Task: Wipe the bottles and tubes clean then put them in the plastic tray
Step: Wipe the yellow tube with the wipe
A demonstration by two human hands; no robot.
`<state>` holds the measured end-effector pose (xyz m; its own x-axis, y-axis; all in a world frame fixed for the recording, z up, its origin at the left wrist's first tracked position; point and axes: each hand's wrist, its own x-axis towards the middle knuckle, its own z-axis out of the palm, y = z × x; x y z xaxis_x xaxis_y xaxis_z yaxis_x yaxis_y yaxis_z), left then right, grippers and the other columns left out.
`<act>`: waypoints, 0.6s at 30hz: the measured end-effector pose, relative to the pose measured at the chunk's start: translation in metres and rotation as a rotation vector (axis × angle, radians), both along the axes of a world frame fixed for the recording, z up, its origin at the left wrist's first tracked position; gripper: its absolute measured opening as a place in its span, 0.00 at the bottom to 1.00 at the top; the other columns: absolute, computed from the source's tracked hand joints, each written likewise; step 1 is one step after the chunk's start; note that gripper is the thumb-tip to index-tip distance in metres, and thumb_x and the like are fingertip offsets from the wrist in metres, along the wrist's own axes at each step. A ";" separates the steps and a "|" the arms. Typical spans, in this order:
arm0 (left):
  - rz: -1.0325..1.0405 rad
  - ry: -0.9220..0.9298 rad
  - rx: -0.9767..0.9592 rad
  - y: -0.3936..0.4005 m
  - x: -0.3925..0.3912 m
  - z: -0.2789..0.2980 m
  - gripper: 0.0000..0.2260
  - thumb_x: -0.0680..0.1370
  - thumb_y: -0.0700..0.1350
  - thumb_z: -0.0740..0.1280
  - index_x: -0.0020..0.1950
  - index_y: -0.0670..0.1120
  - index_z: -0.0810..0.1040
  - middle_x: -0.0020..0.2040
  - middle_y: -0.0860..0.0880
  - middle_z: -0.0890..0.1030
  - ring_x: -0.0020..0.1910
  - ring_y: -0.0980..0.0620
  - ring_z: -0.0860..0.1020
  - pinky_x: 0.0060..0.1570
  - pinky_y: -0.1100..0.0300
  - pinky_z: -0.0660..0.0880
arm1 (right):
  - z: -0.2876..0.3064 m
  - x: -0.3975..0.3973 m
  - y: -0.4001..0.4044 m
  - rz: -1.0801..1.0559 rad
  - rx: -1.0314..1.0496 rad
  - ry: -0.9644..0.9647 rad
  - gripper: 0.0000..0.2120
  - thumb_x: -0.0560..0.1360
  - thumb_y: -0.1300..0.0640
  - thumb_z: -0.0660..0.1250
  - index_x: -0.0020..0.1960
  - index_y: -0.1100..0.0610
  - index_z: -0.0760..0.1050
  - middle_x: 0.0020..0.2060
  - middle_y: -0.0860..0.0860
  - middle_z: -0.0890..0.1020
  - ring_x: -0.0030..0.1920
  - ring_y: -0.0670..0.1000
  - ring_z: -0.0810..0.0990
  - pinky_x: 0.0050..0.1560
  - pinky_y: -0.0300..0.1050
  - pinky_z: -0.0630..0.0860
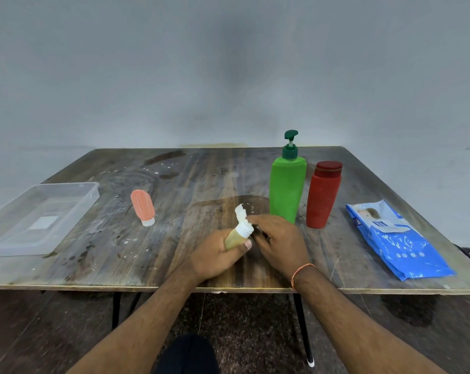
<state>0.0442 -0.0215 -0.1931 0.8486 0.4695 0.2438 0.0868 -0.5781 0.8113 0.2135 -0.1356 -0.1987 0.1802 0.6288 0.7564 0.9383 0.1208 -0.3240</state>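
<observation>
Head view | left hand [215,259] grips yellowish tube [235,238] | right hand [278,240] pinches white wipe [243,221] round its cap

Both forearms reach forward over the near edge of the worktop [66,276], hands close together. The left hand [217,255] is curled round a yellowish tube [232,238], thumb across it. The right hand [278,242], knuckles up, pinches a white wipe [243,222] on the tube's top.

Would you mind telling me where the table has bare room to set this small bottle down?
Bare wood lies between the orange tube and the green pump bottle, and along the near edge before the plastic tray. It is crowded on the right: red bottle beside the green one, then the wipes pack.
</observation>
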 end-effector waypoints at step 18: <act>0.190 -0.004 -0.141 0.002 0.009 0.001 0.13 0.78 0.60 0.69 0.40 0.53 0.78 0.31 0.58 0.77 0.31 0.58 0.74 0.36 0.57 0.70 | 0.010 -0.006 -0.006 0.084 0.092 0.023 0.06 0.83 0.60 0.70 0.58 0.57 0.83 0.52 0.48 0.84 0.53 0.47 0.82 0.52 0.45 0.80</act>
<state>0.0534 -0.0197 -0.1923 0.7405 0.6507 0.1679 0.1798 -0.4325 0.8835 0.2074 -0.1418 -0.1883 0.1475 0.5707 0.8078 0.9162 0.2290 -0.3290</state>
